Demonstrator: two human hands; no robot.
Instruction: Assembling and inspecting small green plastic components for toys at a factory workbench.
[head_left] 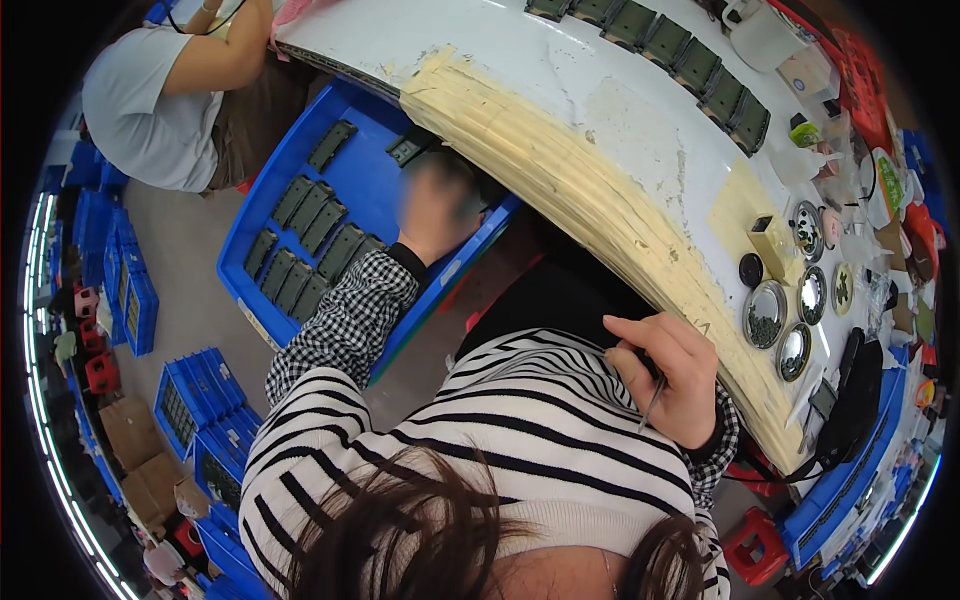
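My left hand [437,210] reaches into a blue plastic tray [362,88], at the side nearest the table. It is blurred, so its fingers cannot be made out. Dark green rectangular cases [322,226] lie in rows in the tray, and another green case [408,147] lies just beyond that hand. Near the table's front edge, my right hand [672,375] is closed round a thin metal tool [652,402], perhaps tweezers. Its tip points down toward my striped sweater, and the rest is hidden in the palm.
A white table [600,110] has layered yellow tape along its edge [560,190]. More green cases [668,42] stand in a row at its far side. Round tins of small parts [766,312] are at the right. Another person [160,100] sits at the upper left; stacked blue trays [205,400] stand on the floor.
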